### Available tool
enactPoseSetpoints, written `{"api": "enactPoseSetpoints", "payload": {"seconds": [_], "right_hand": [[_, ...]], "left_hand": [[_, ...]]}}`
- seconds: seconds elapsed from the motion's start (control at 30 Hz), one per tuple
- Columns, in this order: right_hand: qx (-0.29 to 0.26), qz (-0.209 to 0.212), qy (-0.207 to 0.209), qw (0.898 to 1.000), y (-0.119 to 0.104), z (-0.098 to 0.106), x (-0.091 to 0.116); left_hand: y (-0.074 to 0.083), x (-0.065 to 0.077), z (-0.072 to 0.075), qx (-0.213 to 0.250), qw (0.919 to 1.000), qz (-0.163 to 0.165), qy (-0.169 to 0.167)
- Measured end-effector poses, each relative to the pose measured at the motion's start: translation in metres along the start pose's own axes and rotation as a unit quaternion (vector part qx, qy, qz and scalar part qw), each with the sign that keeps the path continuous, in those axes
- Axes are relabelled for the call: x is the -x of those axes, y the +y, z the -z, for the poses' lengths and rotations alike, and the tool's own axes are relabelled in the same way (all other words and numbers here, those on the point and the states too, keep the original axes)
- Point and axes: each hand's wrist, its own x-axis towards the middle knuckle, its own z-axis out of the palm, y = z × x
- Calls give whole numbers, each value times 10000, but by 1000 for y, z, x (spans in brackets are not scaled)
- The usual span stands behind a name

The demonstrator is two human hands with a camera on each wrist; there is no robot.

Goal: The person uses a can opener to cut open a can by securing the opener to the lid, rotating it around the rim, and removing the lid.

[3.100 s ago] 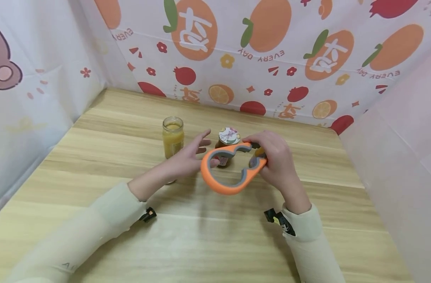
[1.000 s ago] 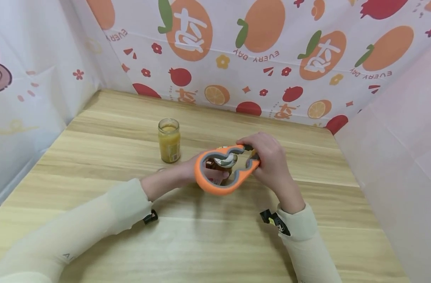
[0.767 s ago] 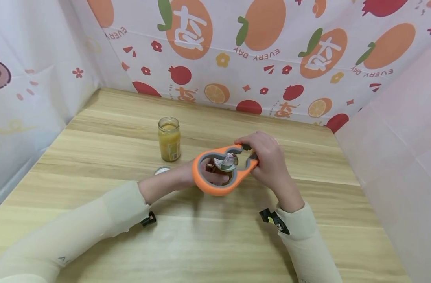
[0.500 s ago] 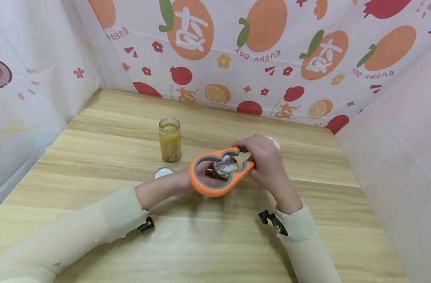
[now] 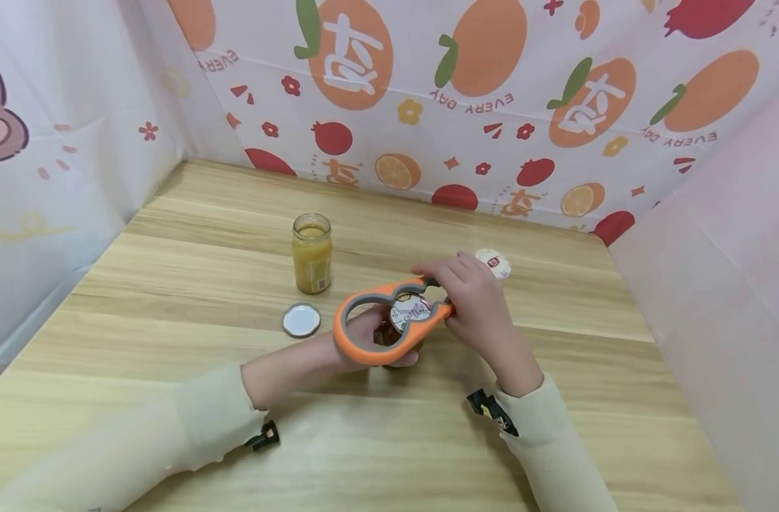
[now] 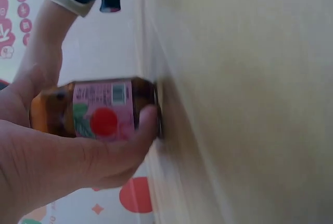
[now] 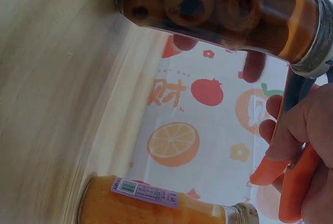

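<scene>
My left hand [image 5: 362,328] is wrapped around a glass jar [image 6: 104,110] with a pink label and a printed lid [image 5: 410,311]. In the right wrist view, round dark-centred fruit shows inside this jar. My right hand [image 5: 477,302] grips the handles of an orange jar opener [image 5: 340,331] with a grey toothed inner edge. The opener's frame overlaps the lid and left hand in the head view, and its narrower notches lie around the lid. In the left wrist view, the jar's base is at the tabletop and the thumb lies along its label.
An uncovered jar of yellow content [image 5: 312,259] stands behind on the left. A loose lid [image 5: 301,320], white side up, lies in front of it. A printed round lid [image 5: 494,264] lies behind my right hand. A fruit-print curtain [image 5: 421,85] backs the wooden table [image 5: 191,235].
My left hand, earlier spread beside the fruit jar, now grips it and has drawn it nearer. The right hand and opener moved left and slightly down, uncovering the printed lid behind.
</scene>
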Motion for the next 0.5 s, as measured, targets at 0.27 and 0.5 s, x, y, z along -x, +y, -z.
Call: {"api": "enactPoseSetpoints", "payload": {"seconds": [0.27, 0.5], "right_hand": [[605, 302, -99, 9977, -1, -2, 9], [785, 508, -247, 9953, 1, -2, 18]], "left_hand": [[7, 6, -19, -1033, 9868, 227, 1225], [0, 6, -19, -1013, 9877, 186, 1179]]}}
